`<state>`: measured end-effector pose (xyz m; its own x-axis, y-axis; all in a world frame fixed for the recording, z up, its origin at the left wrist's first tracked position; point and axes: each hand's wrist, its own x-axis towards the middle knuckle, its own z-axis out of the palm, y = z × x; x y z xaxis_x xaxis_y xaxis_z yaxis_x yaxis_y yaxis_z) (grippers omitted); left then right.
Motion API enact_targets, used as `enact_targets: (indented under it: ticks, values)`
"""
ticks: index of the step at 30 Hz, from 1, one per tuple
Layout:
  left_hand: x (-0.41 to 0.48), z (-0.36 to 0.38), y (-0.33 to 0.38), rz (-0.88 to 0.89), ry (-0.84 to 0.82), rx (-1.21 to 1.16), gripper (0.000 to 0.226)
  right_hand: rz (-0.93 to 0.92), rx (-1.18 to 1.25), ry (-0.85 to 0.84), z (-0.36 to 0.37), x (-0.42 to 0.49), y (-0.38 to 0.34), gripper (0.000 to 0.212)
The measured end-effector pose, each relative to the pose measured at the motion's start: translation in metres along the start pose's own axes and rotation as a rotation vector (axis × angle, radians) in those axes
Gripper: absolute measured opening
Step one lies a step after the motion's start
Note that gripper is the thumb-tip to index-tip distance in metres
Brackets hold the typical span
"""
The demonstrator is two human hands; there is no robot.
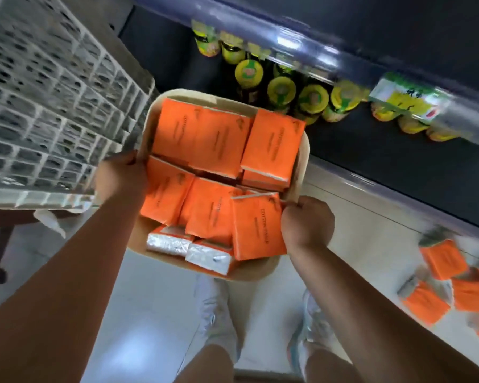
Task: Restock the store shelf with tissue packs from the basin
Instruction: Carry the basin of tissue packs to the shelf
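Observation:
A beige basin [194, 94] hangs in mid-air in front of me, packed with several orange tissue packs [213, 142]. My left hand [121, 175] grips the basin's left rim. My right hand [307, 222] grips its right rim, next to an orange pack standing on edge. More orange tissue packs [443, 261] lie on the low shelf at the lower right. The picture is blurred by motion.
A white lattice crate [53, 106] stands on a surface at the left. Jars with yellow lids [281, 91] fill the dark shelf ahead behind a clear rail [302, 45]. My feet in white shoes [216, 313] stand on the pale tiled floor below the basin.

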<state>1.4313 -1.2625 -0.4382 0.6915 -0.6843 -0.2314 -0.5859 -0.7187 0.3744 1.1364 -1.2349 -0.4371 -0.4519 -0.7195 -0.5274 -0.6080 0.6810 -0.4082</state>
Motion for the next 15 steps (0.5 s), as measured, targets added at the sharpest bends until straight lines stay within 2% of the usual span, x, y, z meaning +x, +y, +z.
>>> enact_targets:
  ticks: [5,9,15]
  values:
    - [0.028,0.029,-0.014,0.059,0.024,-0.044,0.027,-0.044,-0.011,-0.033,0.037,0.009,0.009,0.030]
    - [0.037,0.043,-0.021,0.098,0.074,-0.093,0.031,-0.169,-0.037,-0.024,0.044,0.016,0.011,0.035]
    - [0.054,0.052,-0.026,0.166,0.153,-0.146,0.031,-0.302,-0.061,-0.150,0.035,0.029,0.011,0.034]
